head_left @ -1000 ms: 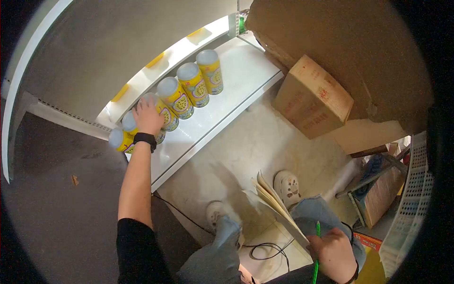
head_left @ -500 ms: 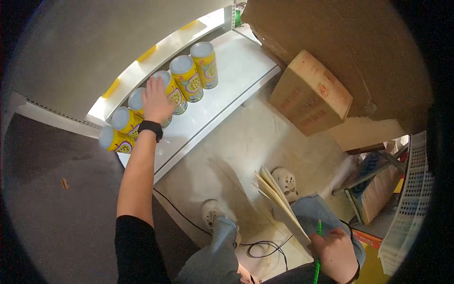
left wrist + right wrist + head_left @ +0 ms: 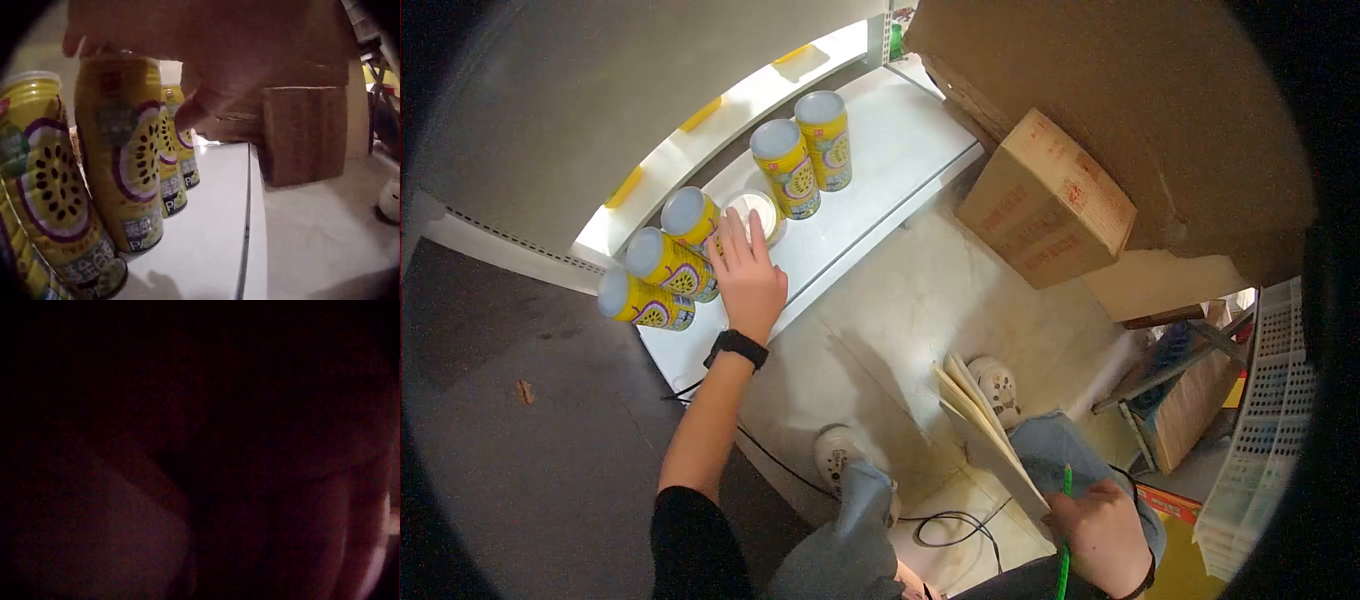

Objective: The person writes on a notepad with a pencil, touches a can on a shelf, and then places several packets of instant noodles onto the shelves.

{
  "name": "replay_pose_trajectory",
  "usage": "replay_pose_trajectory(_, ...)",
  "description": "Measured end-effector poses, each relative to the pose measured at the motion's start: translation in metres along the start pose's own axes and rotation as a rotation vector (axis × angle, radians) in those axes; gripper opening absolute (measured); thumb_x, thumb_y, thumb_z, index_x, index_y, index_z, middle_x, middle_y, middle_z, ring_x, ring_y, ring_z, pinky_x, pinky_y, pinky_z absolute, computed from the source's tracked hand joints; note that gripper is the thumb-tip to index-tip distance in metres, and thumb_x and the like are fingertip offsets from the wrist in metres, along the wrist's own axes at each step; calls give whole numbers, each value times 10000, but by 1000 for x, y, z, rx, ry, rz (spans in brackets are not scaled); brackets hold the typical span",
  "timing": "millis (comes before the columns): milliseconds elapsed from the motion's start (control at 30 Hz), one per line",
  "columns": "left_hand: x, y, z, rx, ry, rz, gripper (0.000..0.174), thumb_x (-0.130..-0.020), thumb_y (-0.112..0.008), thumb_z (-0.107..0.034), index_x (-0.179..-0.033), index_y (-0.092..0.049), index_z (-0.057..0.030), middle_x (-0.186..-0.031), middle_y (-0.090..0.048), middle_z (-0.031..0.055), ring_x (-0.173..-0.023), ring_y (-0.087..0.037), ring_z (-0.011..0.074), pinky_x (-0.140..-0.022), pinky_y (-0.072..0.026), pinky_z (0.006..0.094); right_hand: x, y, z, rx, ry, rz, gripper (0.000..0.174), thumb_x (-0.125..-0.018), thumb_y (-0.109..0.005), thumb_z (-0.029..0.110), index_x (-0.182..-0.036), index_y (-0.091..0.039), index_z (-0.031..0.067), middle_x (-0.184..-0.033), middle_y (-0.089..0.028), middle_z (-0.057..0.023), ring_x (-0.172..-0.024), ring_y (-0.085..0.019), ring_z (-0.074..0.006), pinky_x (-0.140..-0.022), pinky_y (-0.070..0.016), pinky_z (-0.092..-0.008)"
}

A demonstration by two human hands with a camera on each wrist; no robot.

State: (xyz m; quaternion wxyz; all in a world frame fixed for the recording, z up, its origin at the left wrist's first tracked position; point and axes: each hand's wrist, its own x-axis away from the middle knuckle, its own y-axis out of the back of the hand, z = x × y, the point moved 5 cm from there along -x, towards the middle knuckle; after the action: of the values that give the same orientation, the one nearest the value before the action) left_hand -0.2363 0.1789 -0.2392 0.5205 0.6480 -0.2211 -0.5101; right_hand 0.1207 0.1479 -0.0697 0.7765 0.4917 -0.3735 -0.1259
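Observation:
In the head view my left hand [image 3: 750, 285] reaches over the front of a shelf, its extended fingers at the pale lid [image 3: 757, 210] of a tall can. From the left wrist view, that yellow can [image 3: 115, 150] with a passion-fruit picture stands beneath the hand, and the thumb [image 3: 190, 115] hangs beside it. More such cans line the shelf, a pair [image 3: 788, 165] to its right and several [image 3: 665, 262] to its left. Near my knee, my right hand [image 3: 1100, 535] grips a half-open notebook [image 3: 990, 440] together with a slim green pen [image 3: 1065, 540]. The right wrist view is very dark.
The cans stand on a white shelf [image 3: 870, 200] with a raised front edge. A cardboard box [image 3: 1050, 205] sits on the floor to the right, against a brown sheet. A black cable [image 3: 950, 517] loops near my feet, and a white perforated basket [image 3: 1260, 400] stands at far right.
My left hand has drawn back toward the shelf front and turned. The can lid beneath it appears nearer the front, with a wider gap behind. The right hand still holds the notebook and pen.

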Motion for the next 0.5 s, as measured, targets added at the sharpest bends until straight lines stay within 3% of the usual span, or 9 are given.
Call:
replay_pose_trajectory(200,-10,-5,9,-63,-4,-28,737,-559,-571,-131,-1228,-287,-13,-1278,-264,197,-1188,-255,308,-960,-189,465,0,1,0,-15,8,-22,61,-698,-517,87,-742,-504,47,-550,-495,-132,-541,-513,-285,-559,-408,-352)
replay_pose_trajectory(333,-37,-12,23,11,27,21,707,-573,-565,-111,-1220,-294,-23,-1266,-276,191,-1174,-274,300,-946,-212,470,1,-4,-3,35,7,51,78,-698,-517,91,-764,-514,50,-546,-495,-132,-538,-520,-278,-579,-413,-354)
replay_pose_trajectory(500,-57,-21,51,125,42,75,642,-591,-578,-134,-1179,-346,-23,-1229,-319,196,-1158,-291,310,-924,-256,459,-1,4,2,62,51,-15,99,-694,-523,102,-772,-530,42,-563,-515,-131,-509,-522,-263,-549,-437,-326)
